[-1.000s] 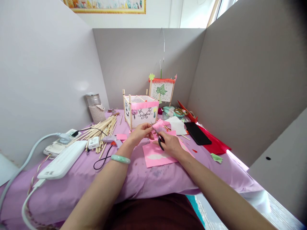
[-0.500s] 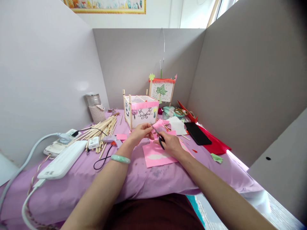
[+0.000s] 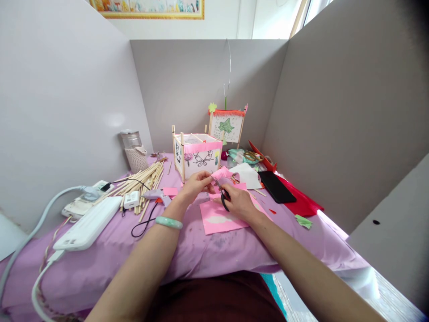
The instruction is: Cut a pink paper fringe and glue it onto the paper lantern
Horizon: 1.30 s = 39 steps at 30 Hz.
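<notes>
My left hand [image 3: 197, 183] pinches a small strip of pink paper [image 3: 222, 172], whose edge looks cut into a fringe. Black-handled scissors [image 3: 224, 200] are in my right hand [image 3: 238, 202], their blades pointing up and left at the strip. Below my hands lies a sheet of pink paper [image 3: 212, 223] with pale oval gaps in it. Just behind my left hand stands a box-shaped lantern [image 3: 201, 163] of wooden sticks and white drawn-on panels, with a pink fringe along its top edge.
Wooden sticks [image 3: 150, 176], a glue gun [image 3: 156, 195] and a white power bank [image 3: 87, 223] lie to the left. A black phone [image 3: 277, 187] rests on red paper [image 3: 303, 199] at right. Behind stands another lantern [image 3: 228, 126]. Grey partitions [image 3: 208, 80] enclose the table.
The pink strip has shifted slightly to the left and tilted at the scissor blades. Both hands stay in nearly the same place.
</notes>
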Each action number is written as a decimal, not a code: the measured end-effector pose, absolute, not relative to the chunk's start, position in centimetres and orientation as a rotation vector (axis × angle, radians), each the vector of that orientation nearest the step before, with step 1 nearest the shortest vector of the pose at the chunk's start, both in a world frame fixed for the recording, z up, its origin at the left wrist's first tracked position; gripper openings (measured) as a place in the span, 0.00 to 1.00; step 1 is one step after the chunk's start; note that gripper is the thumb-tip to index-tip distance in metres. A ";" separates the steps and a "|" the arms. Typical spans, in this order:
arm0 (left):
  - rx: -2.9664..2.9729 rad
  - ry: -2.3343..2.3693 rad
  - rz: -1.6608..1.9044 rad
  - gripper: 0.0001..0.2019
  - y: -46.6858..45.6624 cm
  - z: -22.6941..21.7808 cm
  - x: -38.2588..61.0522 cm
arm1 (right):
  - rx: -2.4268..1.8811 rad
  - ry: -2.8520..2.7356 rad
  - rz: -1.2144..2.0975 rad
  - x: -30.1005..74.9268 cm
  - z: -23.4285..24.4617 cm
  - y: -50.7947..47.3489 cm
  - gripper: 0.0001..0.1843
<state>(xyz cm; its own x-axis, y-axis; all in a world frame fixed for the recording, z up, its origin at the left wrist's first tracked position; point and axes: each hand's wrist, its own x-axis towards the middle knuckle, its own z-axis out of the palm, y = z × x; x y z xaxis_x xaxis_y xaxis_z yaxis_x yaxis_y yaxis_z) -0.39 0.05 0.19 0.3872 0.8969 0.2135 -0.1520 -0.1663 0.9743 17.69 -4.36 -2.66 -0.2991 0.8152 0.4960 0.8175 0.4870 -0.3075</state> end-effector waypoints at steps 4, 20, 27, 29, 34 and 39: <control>1.419 0.747 1.105 0.13 -0.1 0.4 -0.3 | -1.335 -2.134 -0.006 17.7 -2.7 -4.3 0.20; 1.409 0.750 1.093 0.13 -0.2 0.4 -0.3 | -1.365 -2.157 -0.005 17.6 -2.5 -4.5 0.19; 1.393 0.730 1.088 0.15 -0.2 0.5 -0.3 | -1.438 -2.119 -0.036 17.5 -2.3 -4.5 0.19; 1.389 0.716 1.091 0.15 -0.2 0.5 -0.3 | -1.438 -2.119 -0.032 17.5 -2.3 -4.5 0.18; 1.398 0.720 1.095 0.15 -0.2 0.3 -0.3 | -1.437 -2.114 -0.009 17.6 -2.3 -4.4 0.19; 1.441 0.736 1.049 0.15 -0.2 0.2 -0.3 | -1.374 -2.112 0.008 17.6 -2.5 -4.5 0.21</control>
